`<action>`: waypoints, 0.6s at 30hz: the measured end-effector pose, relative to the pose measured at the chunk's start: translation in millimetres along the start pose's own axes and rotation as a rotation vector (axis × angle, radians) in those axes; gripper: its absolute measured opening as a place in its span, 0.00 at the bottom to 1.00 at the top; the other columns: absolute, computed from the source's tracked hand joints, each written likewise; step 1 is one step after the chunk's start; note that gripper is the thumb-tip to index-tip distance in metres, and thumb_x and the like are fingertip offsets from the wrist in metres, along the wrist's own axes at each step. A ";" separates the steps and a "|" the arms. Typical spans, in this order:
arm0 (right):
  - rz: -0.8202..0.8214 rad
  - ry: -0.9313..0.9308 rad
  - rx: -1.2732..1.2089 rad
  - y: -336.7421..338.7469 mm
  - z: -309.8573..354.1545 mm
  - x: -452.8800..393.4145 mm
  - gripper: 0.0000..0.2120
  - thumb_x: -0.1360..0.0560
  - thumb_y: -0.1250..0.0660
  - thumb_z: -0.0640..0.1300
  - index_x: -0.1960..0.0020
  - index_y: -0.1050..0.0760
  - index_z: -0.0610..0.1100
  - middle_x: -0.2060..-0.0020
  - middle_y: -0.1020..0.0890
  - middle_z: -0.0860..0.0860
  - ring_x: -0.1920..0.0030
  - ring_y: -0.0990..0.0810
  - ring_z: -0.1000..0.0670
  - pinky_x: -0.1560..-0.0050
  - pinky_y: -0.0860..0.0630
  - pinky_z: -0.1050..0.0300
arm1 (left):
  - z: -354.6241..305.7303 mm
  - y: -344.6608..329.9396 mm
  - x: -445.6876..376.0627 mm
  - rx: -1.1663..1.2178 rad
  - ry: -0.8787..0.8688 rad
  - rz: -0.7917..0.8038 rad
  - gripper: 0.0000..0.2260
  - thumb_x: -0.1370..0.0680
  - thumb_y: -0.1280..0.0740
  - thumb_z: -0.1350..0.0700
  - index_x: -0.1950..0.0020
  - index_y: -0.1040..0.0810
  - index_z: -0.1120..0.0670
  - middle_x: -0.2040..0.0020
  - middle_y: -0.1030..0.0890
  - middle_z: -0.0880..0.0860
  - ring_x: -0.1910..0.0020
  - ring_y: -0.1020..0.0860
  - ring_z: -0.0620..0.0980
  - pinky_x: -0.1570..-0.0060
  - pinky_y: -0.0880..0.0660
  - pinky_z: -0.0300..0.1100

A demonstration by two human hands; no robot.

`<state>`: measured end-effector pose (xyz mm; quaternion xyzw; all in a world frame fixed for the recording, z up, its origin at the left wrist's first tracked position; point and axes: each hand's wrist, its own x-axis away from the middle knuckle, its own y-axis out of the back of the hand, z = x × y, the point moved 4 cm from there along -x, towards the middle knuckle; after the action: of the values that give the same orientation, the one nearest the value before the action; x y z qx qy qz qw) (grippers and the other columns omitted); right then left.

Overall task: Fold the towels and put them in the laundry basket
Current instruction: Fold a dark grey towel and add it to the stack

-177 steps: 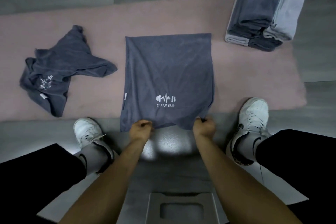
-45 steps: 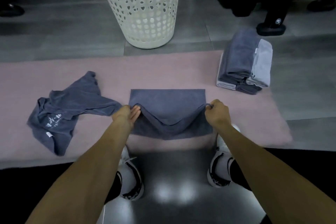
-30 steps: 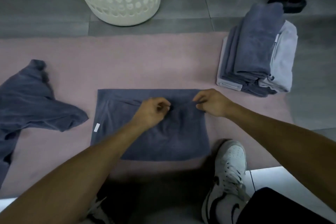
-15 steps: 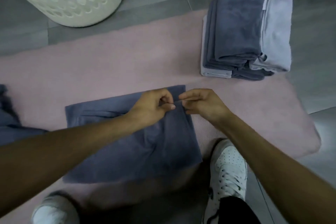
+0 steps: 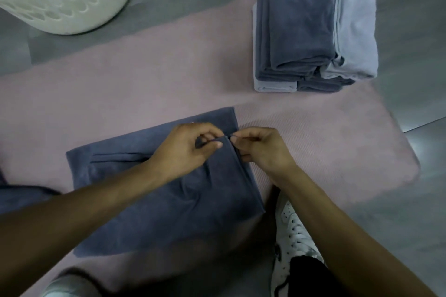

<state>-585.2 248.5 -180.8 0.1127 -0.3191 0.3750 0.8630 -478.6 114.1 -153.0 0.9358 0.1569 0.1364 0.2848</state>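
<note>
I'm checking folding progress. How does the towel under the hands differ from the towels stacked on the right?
The towel under the hands lies spread in a wide, flat rectangle; the stacked towels are folded narrow and piled up. Left hand and right hand both pinch the first at its right edge; nothing touches the stack. The first is dark only; the stack also holds pale grey ones. Both rest on the pink mat.
</note>
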 end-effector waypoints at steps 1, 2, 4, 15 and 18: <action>0.022 0.010 0.001 0.5 1.5 1.5 0.04 0.24 0.31 0.35 0.52 0.18 0.37 0.64 0.18 0.48 0.66 0.21 0.55 0.65 0.22 0.64 | -1.9 -0.3 -1.7 0.036 0.020 -0.004 0.04 0.25 0.27 0.59 0.52 0.17 0.53 0.57 0.16 0.44 0.56 0.19 0.40 0.52 0.23 0.34; 0.039 0.019 0.009 1.4 3.0 2.4 0.05 0.24 0.32 0.35 0.50 0.18 0.37 0.62 0.17 0.47 0.64 0.20 0.54 0.63 0.21 0.63 | -3.5 -1.3 -3.7 0.076 0.037 -0.006 0.03 0.26 0.27 0.58 0.53 0.16 0.53 0.58 0.16 0.45 0.57 0.19 0.42 0.53 0.23 0.36; 0.055 0.043 0.032 3.3 6.4 3.8 0.05 0.23 0.33 0.36 0.50 0.18 0.38 0.60 0.17 0.46 0.61 0.19 0.53 0.59 0.20 0.61 | -6.0 -3.6 -7.7 0.128 0.057 -0.003 0.03 0.27 0.26 0.56 0.54 0.15 0.54 0.60 0.16 0.47 0.60 0.18 0.45 0.55 0.21 0.41; 0.037 0.137 0.121 4.9 9.8 3.7 0.08 0.22 0.34 0.35 0.52 0.18 0.44 0.60 0.17 0.50 0.60 0.19 0.55 0.58 0.20 0.64 | -9.3 -7.4 -19.7 0.009 -0.003 0.032 0.07 0.28 0.24 0.58 0.53 0.18 0.54 0.63 0.18 0.46 0.63 0.20 0.46 0.58 0.23 0.38; 0.033 0.189 0.150 5.6 10.6 5.4 0.10 0.22 0.35 0.34 0.54 0.19 0.46 0.61 0.16 0.51 0.62 0.19 0.57 0.60 0.21 0.65 | -6.1 -7.5 -22.5 -0.046 -0.013 0.046 0.13 0.28 0.24 0.55 0.45 0.18 0.54 0.60 0.20 0.45 0.61 0.22 0.44 0.57 0.25 0.31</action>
<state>-591.4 250.9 -169.4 0.1359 -0.2091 0.4211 0.8721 -502.9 114.6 -156.1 0.9332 0.1305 0.1402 0.3040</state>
